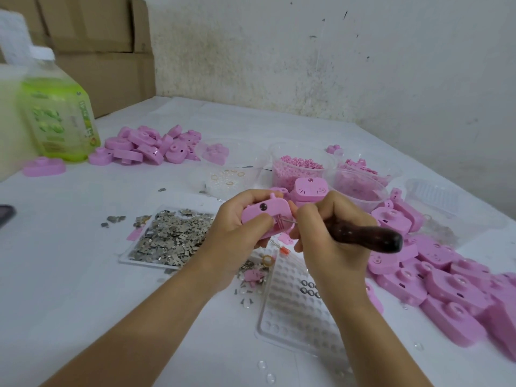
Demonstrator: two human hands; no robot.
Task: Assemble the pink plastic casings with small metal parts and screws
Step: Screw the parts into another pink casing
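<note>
- Presently, the left hand (234, 233) grips one pink casing (262, 212) in the air above the table (83, 275). Its fingers curl round the rear and the thumb presses on the front face, a hold judged to brace the part against tool pressure.
- The right hand (326, 227) clenches the dark wooden handle of a screwdriver (363, 236). The thin metal shaft points left into a recess at the casing's lower edge. Whether the tip sits on a screw cannot be told.
- The casing is tilted with that recess turned toward the tool, apparently to give the shaft a straight line in.
- A flat tray of small metal parts (173, 238) lies just left of the hands, within easy reach for picking.
- A clear dimpled tray (296, 303) lies under the right forearm, with a few small rings in its cells.
- One pile of casings (446, 280) lies to the right and a far pile (150, 146) sits beside a green bottle (58, 113). Which pile is finished cannot be told.
- Judgement: a fastening step is in hand, and a slip of the tip could mar the plastic.
</note>
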